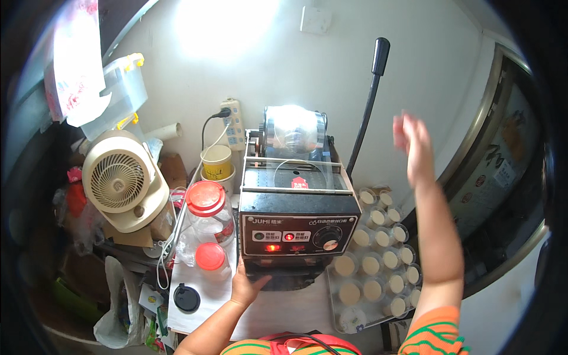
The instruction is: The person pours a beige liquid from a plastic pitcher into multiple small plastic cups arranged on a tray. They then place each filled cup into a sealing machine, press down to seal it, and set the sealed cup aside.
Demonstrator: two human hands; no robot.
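A black cup sealing machine (301,235) faces me on a white-topped table, its red indicator lights lit. My left hand (248,282) grips its lower left front edge, thumb across the front; the other fingers are partly hidden beside the housing. My right hand (412,142) is raised in the air, slightly blurred, with nothing in it. It is to the right of the machine's long black lever (375,84) and apart from it. The lever stands upright. Clear sealing film (295,133) runs from a roll at the machine's rear across its top.
Filled plastic cups (370,265) crowd a metal tray (338,317) at right. Red-lidded jars (206,199), a black lid (187,298) and yellow paper cups (216,164) stand left. Further left are a beige fan (120,182) and loose cables. A power strip (233,126) is against the wall.
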